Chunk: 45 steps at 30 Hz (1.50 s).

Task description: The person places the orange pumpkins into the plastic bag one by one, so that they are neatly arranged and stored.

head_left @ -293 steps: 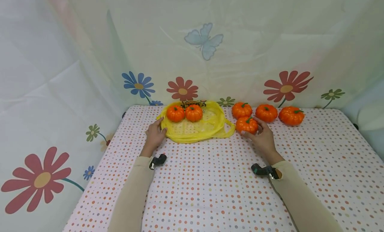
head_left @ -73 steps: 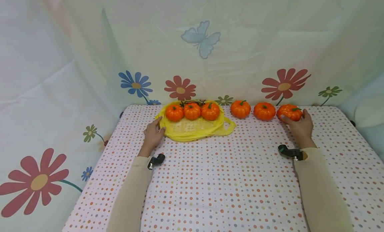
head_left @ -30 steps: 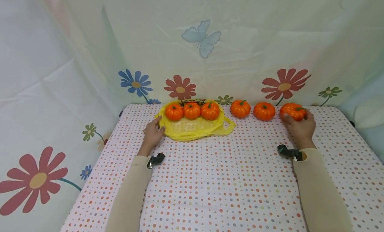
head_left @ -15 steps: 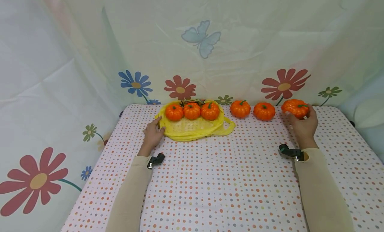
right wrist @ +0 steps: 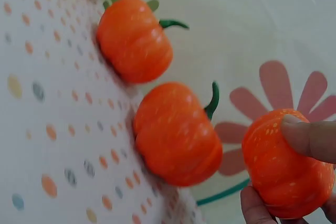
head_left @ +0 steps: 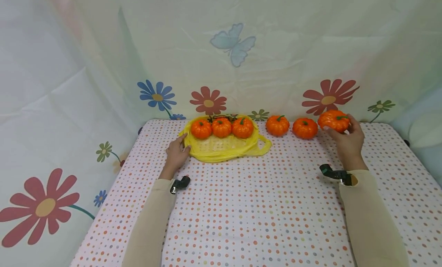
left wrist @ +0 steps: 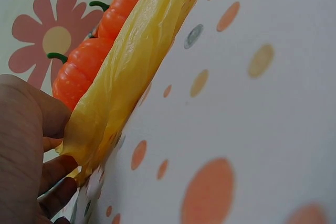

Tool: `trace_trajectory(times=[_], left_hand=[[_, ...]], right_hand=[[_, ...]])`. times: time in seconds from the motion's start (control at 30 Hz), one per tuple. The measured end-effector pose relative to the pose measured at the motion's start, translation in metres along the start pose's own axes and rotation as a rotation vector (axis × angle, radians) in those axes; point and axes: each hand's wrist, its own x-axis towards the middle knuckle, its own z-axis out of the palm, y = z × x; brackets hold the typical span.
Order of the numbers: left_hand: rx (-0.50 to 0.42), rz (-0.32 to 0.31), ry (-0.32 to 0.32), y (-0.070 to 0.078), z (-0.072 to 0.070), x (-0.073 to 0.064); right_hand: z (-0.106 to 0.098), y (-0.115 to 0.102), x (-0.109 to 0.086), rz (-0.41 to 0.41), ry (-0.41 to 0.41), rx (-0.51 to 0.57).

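Note:
My right hand [head_left: 350, 142] grips a small orange pumpkin [head_left: 333, 121] with a green stem, raised just off the table at the right. In the right wrist view the thumb presses one side of this pumpkin [right wrist: 286, 169] and the fingers curl round the other. My left hand [head_left: 177, 153] pinches the left rim of a yellow plastic bag [head_left: 215, 158]. Seen from the left wrist, thumb and fingers lie on either side of the bag's edge [left wrist: 100, 111]. Inside the open bag, 3 pumpkins [head_left: 221, 127] sit in a row along its back.
Between the bag and my right hand, a pumpkin [head_left: 277, 126] and another pumpkin [head_left: 305, 128] stand on the dotted tablecloth [head_left: 241, 213]. A flowered cloth backdrop [head_left: 276, 60] rises right behind the table. The bag's handle loop [head_left: 266, 147] points right.
A third pumpkin has gone into the bag since the oldest frame. My right hand has taken the rightmost pumpkin, lifted it and shifted slightly left. The left hand keeps its place at the bag.

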Motion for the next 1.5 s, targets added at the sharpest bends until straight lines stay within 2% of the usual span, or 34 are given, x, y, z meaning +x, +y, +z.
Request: trace_trajectory(times=[0.1, 0.17, 0.2, 0.33, 0.4, 0.6, 1.0, 1.33, 1.5], left_hand=[[0.004, 0.002, 0.003, 0.001, -0.001, 0.0], [0.006, 0.003, 0.004, 0.002, -0.001, 0.0], [0.006, 0.001, 0.004, 0.002, -0.001, 0.0], [0.005, 0.001, 0.004, 0.002, -0.001, -0.001], [0.002, 0.003, 0.002, 0.002, -0.001, -0.001], [-0.007, 0.007, 0.002, 0.0, 0.0, 0.001], [0.003, -0.003, 0.002, 0.001, -0.001, 0.001], [-0.008, 0.006, 0.007, 0.001, -0.003, 0.0], [-0.026, 0.006, 0.011, 0.004, 0.002, 0.001]], right_hand=[[0.001, 0.016, 0.019, -0.025, -0.031, 0.133], [0.003, 0.018, 0.022, -0.021, -0.05, 0.173], [0.005, 0.018, 0.021, -0.02, -0.059, 0.153], [0.019, -0.017, -0.012, 0.024, -0.081, 0.0], [0.025, -0.028, -0.023, 0.031, -0.09, -0.071], [0.04, -0.038, -0.035, 0.052, -0.156, -0.124], [0.064, -0.044, -0.053, -0.037, -0.315, -0.097], [0.088, -0.037, -0.068, -0.132, -0.365, -0.149], [0.098, -0.037, -0.083, -0.145, -0.399, -0.116]])
